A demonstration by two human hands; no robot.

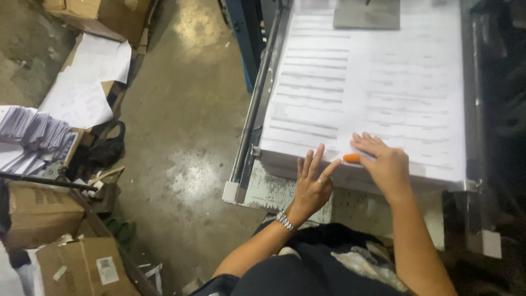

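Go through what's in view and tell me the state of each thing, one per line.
Paper stack: flat, squared on the table.
Left hand: open, fingers against the stack's front edge.
Right hand: flat on top sheet, orange cap on thumb.
Cardboard boxes: open, on floor.

Left of my view: flattened cardboard boxes (66, 257) on the concrete floor (181, 137), a loose white sheet (87, 82) draped over one, a fanned bundle of printed slips (33, 129), and a black bag (101, 151) beside them. Top centre: a grey metal block (366, 15).
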